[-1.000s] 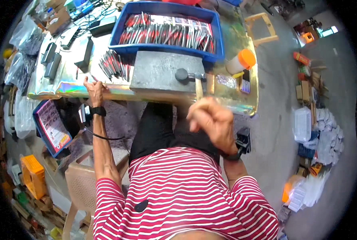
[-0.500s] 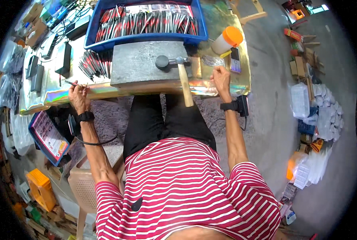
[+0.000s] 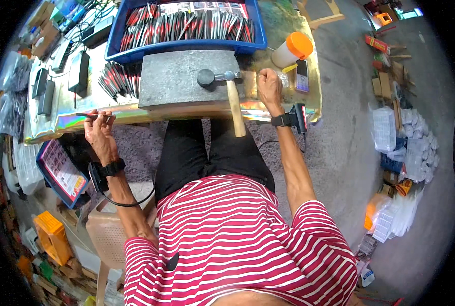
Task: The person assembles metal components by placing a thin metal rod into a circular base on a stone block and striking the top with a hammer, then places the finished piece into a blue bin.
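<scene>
At left, the left hand (image 3: 101, 138) has its fingers clamped on a rod (image 3: 87, 116) lying across their tips; upper right, the right hand (image 3: 270, 87) curls its fingers together.

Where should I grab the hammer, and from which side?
Probably the lower wooden handle, from the near side: the hammer's head rests on the grey block, while the slim handle juts free past the table's front edge, pointing towards you.
</scene>
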`<state>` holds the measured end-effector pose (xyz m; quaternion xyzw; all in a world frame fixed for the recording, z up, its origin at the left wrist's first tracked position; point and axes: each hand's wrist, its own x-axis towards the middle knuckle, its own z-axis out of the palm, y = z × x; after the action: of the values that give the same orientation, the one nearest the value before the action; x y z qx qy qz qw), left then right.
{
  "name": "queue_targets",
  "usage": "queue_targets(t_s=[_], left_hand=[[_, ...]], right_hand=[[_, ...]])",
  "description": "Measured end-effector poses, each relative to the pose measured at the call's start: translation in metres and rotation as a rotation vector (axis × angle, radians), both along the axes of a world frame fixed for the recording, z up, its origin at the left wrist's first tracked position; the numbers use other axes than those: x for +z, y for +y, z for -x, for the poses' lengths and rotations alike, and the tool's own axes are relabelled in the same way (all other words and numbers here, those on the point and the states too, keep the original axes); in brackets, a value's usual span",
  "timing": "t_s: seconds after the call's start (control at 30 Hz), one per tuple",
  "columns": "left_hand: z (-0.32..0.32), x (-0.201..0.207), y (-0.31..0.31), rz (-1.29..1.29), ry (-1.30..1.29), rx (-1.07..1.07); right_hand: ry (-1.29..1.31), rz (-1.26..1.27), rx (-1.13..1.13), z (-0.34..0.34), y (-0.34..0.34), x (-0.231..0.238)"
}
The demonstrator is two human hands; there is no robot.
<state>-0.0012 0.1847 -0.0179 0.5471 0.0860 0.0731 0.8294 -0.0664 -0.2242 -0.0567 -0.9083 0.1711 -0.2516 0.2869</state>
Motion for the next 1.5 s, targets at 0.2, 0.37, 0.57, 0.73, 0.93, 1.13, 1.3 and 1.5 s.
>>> queue_targets(t_s=[0.2, 0.37, 0.57, 0.73, 0.93, 1.13, 1.3, 1.5], left_hand=[[0.014, 0.001, -0.006, 0.065, -0.036, -0.064], [0.021, 0.010, -0.014, -0.007, 0.010, -0.101], [0.026, 0.020, -0.039, 0.030, -0.040, -0.194], [0.029, 0.026, -0.056, 0.008, 0.000, -0.205], [0.034, 0.037, -0.080, 0.067, -0.015, -0.278], [0.038, 0.041, -0.098, 0.069, 0.007, -0.347], [0.039, 0.041, -0.115, 0.155, 0.035, -0.465], [0.038, 0.041, -0.132, 0.256, 0.083, -0.521]], right_hand=[[0.023, 0.114, -0.067, 0.000, -0.007, -0.021], [0.031, 0.086, -0.085, 0.000, -0.006, -0.023], [0.119, 0.232, -0.056, -0.001, -0.003, -0.017], [0.209, 0.395, 0.043, -0.003, 0.001, -0.005], [0.379, 0.409, 0.001, -0.013, -0.003, -0.003], [0.337, 0.317, 0.068, -0.011, -0.025, -0.010], [0.155, -0.478, 0.044, -0.006, -0.012, -0.002], [-0.077, -1.238, 0.174, 0.005, 0.005, 0.027]])
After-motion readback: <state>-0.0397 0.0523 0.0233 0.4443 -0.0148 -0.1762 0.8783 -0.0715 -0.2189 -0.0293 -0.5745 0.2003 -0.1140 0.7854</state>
